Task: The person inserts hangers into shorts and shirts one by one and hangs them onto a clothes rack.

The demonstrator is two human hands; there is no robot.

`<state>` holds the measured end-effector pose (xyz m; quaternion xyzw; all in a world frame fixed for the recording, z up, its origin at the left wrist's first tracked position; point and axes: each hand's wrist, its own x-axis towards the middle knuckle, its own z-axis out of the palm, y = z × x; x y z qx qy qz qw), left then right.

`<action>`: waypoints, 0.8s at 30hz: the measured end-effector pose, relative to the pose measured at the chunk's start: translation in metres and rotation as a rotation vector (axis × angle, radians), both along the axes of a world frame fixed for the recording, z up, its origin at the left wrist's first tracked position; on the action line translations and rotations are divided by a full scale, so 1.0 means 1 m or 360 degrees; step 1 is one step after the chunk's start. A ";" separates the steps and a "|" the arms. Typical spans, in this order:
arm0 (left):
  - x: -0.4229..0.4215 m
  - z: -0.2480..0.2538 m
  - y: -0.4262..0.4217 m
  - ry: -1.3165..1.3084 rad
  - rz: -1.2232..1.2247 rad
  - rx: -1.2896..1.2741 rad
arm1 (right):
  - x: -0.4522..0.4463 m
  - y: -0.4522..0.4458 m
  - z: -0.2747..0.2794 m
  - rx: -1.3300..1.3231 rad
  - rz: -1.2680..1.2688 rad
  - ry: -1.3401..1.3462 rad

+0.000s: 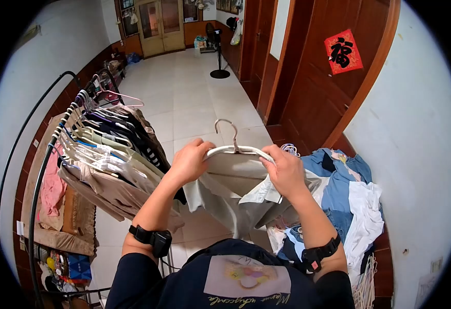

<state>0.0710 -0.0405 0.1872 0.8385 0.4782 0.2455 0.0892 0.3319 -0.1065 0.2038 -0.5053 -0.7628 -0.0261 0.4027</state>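
Observation:
A white hanger (236,149) with a bare metal hook pointing up is held level between my two hands. My left hand (192,160) is closed round its left shoulder, and my right hand (285,170) grips the right shoulder. Below the hanger hangs a light grey garment (212,198), its pale collar (259,193) falling open near my right hand. How far the garment sits on the hanger's ends is hidden by my fingers.
On the left stands a black rack (42,177) of hung clothes (107,149). A pile of blue and white clothes (338,190) lies at the right, with loose hangers (367,280) below. Farther off stand a fan (219,73) and brown doors (323,77).

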 end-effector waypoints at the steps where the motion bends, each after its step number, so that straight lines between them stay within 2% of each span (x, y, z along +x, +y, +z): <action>1: -0.005 -0.005 0.001 0.0001 0.0004 0.0000 | 0.001 0.000 -0.001 0.0000 0.0004 0.0001; 3: -0.014 -0.013 0.005 0.0091 0.0114 -0.0126 | 0.005 0.001 -0.006 -0.0060 -0.0002 -0.0136; 7: -0.015 -0.021 0.004 0.0162 0.0250 -0.0080 | 0.006 0.003 -0.013 -0.0104 -0.0007 -0.0156; 8: -0.016 -0.019 0.001 0.0161 0.0257 -0.0079 | 0.004 0.003 -0.014 -0.0062 0.0000 -0.0053; 10: -0.017 -0.014 -0.004 -0.0112 0.0061 -0.0123 | 0.004 0.005 -0.016 -0.0024 0.0006 0.0053; 11: -0.020 -0.014 -0.003 -0.0111 0.0062 -0.0125 | 0.007 0.007 -0.018 -0.0083 0.0037 0.0207; 13: -0.032 -0.016 0.002 -0.0537 -0.0008 -0.0271 | 0.011 0.008 -0.018 -0.0145 0.0067 0.0361; 16: -0.048 -0.031 0.010 -0.0531 -0.0073 -0.0070 | 0.018 0.006 -0.017 -0.0296 0.0089 0.0558; 19: -0.057 -0.048 0.011 -0.0407 -0.0103 0.0113 | 0.019 0.002 -0.015 -0.0238 0.0098 0.0661; 21: -0.061 -0.058 0.012 -0.0614 0.0150 -0.0177 | 0.025 0.002 -0.014 -0.0220 0.0111 0.0688; 24: -0.077 -0.068 0.021 -0.0796 0.0154 -0.0264 | 0.031 0.001 -0.010 -0.0205 0.0100 0.0761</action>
